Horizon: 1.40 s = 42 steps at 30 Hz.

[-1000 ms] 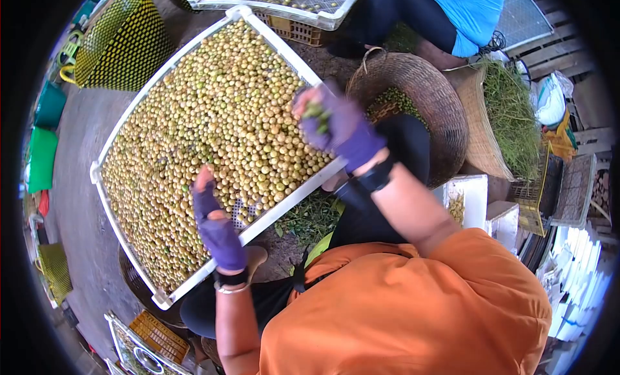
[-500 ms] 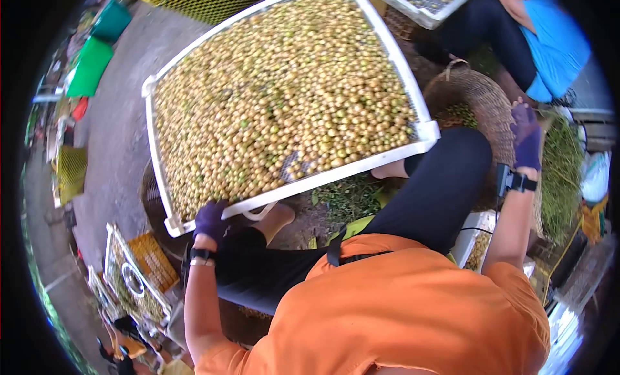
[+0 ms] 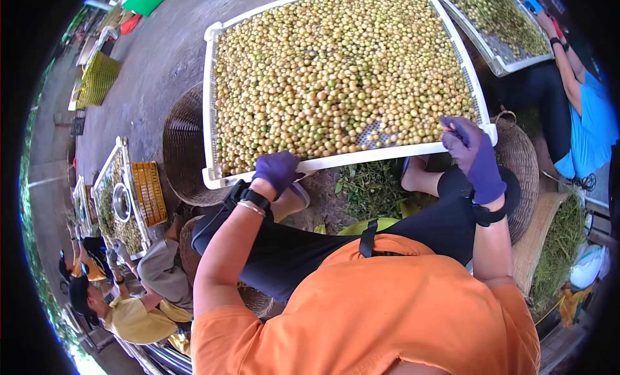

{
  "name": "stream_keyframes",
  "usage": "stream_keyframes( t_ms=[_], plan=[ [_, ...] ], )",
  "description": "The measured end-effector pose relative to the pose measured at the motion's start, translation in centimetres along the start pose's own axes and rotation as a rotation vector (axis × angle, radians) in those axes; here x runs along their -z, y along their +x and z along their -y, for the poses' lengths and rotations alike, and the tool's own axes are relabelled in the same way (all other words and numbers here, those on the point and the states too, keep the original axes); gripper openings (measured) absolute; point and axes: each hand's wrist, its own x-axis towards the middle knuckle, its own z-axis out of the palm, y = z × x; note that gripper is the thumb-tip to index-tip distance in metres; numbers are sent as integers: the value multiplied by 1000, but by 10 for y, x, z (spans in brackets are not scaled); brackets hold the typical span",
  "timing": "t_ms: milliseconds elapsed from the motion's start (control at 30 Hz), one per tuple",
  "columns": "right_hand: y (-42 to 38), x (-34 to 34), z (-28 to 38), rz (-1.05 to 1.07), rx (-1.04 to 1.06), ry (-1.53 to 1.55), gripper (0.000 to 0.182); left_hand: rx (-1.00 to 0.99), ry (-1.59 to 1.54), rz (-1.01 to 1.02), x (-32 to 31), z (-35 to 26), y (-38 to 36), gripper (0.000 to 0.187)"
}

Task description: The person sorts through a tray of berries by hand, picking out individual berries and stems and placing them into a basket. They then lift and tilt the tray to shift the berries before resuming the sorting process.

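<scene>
A white-framed mesh tray (image 3: 352,156) full of small round yellowish-green fruits (image 3: 336,78) lies in front of my knees. My left hand (image 3: 278,171), in a purple glove, is closed on the near rim of the tray, left of its middle. My right hand (image 3: 466,142), in a purple glove with bare fingertips, is over the near right corner, its fingers bent together. Whether anything small is between those fingers is too small to tell. A patch of bare mesh (image 3: 373,135) shows near the front rim.
Wicker baskets (image 3: 184,142) stand left and right of the tray. A co-worker in blue (image 3: 591,123) sits at the right by another tray (image 3: 510,63). Other people (image 3: 132,317) sit lower left near a tray and an orange crate (image 3: 150,193). Cut greenery (image 3: 560,246) lies right.
My right hand has come from the basket at the right to the tray's near right corner. The view has turned, and the tray appears further right.
</scene>
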Motion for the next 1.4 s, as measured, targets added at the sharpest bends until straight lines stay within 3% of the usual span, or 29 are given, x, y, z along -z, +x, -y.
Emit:
stream_keyframes(
  t_ms=[133,300,433,467,633,767,800,967,1000,1033,1067,1100,1133,1167,1233,1300,1400],
  plan=[
    [1,-28,11,109,135,-212,38,-44,-74,-126,-3,-19,-14,31],
    [2,-62,8,352,246,-486,42,-21,-199,-116,-8,-39,-20,33],
    [26,-86,42,362,175,-432,39,-66,-370,-137,-6,-56,-17,33],
    [34,-93,42,332,305,-453,40,-57,-413,-132,-1,-60,-16,32],
    [47,-127,101,377,221,-354,37,-58,-534,-133,-1,-75,4,25],
    [21,-143,105,321,201,-304,37,-27,-564,-150,-15,-103,13,27],
    [23,-147,101,305,212,-290,37,-39,-594,-74,-1,-96,8,24],
    [6,-185,81,283,364,-296,31,-168,-639,-165,0,-47,-49,27],
    [8,-196,82,306,451,-359,31,-42,-666,-151,-8,-29,-57,28],
    [6,-210,81,352,482,-341,32,117,-716,-264,-26,-8,-68,32],
    [2,-223,92,482,396,-326,35,197,-676,-385,-29,15,-83,38],
    [-2,-236,100,578,423,-412,39,296,-596,-373,-40,34,-88,51],
    [-5,-250,106,674,449,-500,43,452,-470,-209,-27,43,-94,55],
    [-10,-267,107,694,571,-591,48,449,-404,-190,-29,50,-97,60],
    [-33,-306,85,518,812,-777,40,350,-342,-271,-54,54,-92,54],
    [-28,-315,74,463,840,-879,39,309,-303,-207,-66,53,-72,49],
    [-13,-309,64,462,814,-967,47,239,-445,-284,-70,49,-46,40]
  ],
)
